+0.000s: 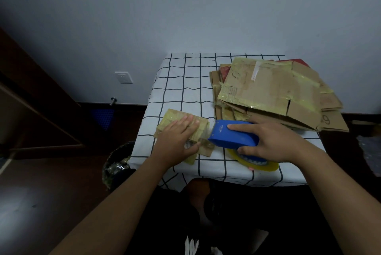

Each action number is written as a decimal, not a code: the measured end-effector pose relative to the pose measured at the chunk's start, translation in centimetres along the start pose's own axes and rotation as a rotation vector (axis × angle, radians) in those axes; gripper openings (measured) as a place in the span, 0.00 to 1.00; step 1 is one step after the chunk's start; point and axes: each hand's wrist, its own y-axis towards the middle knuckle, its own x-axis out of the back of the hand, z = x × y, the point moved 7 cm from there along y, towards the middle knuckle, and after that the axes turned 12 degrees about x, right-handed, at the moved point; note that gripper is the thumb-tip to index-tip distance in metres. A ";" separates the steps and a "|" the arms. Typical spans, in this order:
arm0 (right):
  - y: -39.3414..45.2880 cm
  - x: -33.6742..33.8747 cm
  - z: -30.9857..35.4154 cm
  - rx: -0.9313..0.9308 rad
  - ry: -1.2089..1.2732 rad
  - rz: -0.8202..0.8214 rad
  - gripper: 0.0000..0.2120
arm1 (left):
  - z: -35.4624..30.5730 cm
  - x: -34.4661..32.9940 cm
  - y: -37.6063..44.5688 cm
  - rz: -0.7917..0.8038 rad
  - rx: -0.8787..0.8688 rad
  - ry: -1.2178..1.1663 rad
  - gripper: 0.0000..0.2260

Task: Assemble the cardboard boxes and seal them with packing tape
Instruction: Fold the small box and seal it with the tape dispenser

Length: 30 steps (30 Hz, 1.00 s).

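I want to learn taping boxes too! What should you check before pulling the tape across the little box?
1. Small brown cardboard box held steady: ok, the left hand presses flat on top of it.
2. Blue plastic tape dispenser firmly held: ok, the right hand grips it.
3. Dispenser's front edge at the box: ok, it meets the box's right side.
4. Yellowish tape roll loaded: ok, it shows under the dispenser.
5. Tape end stuck to the box: cannot tell.
6. Left fingers out of the tape's path: not ok, they lie across the top.
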 end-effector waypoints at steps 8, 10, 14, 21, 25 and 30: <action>2.3 -0.5 0.7 -0.018 -0.070 0.141 0.30 | -0.5 0.3 -0.1 0.056 -0.043 0.052 0.27; 3.0 -0.5 1.0 -0.016 -0.086 0.171 0.30 | -0.5 0.3 -0.1 0.065 -0.067 0.079 0.28; 4.6 0.4 1.9 0.012 -0.131 0.205 0.30 | -0.7 0.0 -0.1 0.066 -0.104 0.156 0.30; 6.4 0.2 2.8 -0.011 -0.139 0.270 0.28 | -0.9 -0.3 -0.1 0.080 -0.093 0.163 0.29; 5.7 -0.7 2.5 -0.069 -0.195 0.248 0.28 | -1.1 0.0 -0.3 0.122 -0.010 0.072 0.26; 3.4 0.7 0.9 -0.278 -0.138 0.008 0.32 | -2.2 0.1 0.2 0.018 0.156 -0.019 0.26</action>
